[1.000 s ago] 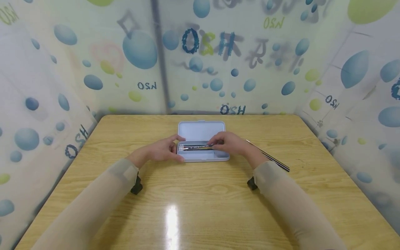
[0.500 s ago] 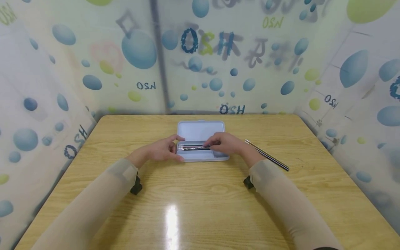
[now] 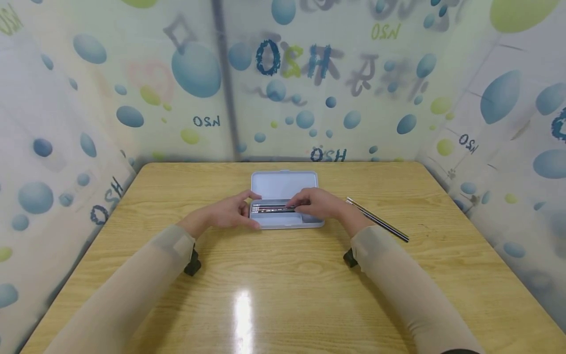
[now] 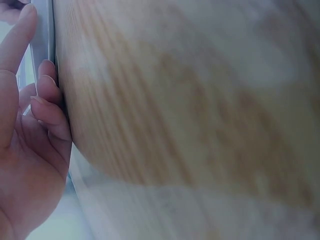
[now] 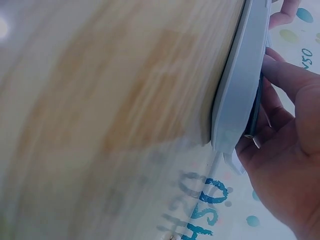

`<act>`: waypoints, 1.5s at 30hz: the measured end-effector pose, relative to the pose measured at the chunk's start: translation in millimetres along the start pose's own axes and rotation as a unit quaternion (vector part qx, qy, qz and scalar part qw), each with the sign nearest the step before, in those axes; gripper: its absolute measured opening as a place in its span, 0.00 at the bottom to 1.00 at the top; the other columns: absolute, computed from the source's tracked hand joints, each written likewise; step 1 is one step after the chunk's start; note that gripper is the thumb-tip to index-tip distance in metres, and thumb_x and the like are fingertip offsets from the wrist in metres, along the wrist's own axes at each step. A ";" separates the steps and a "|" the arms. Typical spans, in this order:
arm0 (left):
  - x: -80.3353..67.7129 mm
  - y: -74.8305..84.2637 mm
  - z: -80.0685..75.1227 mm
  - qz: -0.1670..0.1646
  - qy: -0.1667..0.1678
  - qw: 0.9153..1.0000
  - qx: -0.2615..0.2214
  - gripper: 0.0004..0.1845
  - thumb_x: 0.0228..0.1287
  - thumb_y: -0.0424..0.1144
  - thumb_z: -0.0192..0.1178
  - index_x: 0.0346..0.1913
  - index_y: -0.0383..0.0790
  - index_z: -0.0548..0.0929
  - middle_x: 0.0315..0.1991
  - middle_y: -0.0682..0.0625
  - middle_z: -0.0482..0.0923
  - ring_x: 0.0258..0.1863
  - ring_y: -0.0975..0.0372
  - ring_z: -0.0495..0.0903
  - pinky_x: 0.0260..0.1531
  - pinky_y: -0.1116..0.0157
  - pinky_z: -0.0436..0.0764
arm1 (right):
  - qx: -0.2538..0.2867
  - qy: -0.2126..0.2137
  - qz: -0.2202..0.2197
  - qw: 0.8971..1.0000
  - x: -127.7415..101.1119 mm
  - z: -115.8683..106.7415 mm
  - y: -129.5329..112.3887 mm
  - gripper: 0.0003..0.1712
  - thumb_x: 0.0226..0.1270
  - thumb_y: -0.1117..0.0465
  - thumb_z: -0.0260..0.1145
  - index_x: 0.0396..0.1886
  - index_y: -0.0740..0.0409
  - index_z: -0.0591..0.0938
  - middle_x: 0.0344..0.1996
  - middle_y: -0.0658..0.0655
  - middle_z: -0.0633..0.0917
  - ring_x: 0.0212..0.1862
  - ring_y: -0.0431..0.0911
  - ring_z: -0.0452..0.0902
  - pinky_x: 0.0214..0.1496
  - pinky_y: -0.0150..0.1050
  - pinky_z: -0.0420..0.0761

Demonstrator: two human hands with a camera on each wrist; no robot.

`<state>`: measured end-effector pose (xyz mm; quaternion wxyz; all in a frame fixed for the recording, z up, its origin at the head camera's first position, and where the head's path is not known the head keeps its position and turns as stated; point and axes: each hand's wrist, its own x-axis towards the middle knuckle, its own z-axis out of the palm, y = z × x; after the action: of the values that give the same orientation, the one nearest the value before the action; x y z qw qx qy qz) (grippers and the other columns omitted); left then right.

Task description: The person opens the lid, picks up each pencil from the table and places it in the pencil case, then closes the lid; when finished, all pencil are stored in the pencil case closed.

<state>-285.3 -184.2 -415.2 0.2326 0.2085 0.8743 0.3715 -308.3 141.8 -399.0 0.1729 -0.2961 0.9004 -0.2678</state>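
A pale blue pencil case (image 3: 283,226) lies with its lid (image 3: 284,184) folded back toward the wall. Several pencils (image 3: 265,210) with white ends rest side by side in its long rear compartment. My left hand (image 3: 225,211) steadies the case's left end, thumb at the front corner and index finger at the back. Over the right half of the case, my right hand (image 3: 320,202) pinches a dark pencil (image 5: 254,117); its near end shows under the palm in the right wrist view. The right fingers hide part of the pencils and of the small right compartment.
To the right of the case, striped pencils (image 3: 380,222) lie slanted on the wooden table (image 3: 283,275), partly behind the right wrist. Patterned wall sheets (image 3: 283,123) enclose the table's back and sides.
My right hand has shifted slightly left over the case, and the pencil with it has come down among the others. The left hand keeps its place on the case.
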 end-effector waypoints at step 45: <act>-2.3 -0.5 0.4 0.009 0.004 1.000 0.004 0.49 0.68 0.50 0.79 0.84 0.46 0.61 0.36 0.49 0.79 0.33 0.59 0.73 0.36 0.66 0.73 | 0.017 0.108 0.061 0.992 -130.9 -49.4 83.3 0.17 0.84 0.56 0.68 0.64 0.54 0.89 0.56 0.56 0.91 0.53 0.47 0.82 0.58 0.47 0.82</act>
<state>-283.3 -185.5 -415.2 0.2254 0.2159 0.8749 0.3704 -268.1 299.2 -388.4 0.0955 -0.2066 0.9257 -0.3022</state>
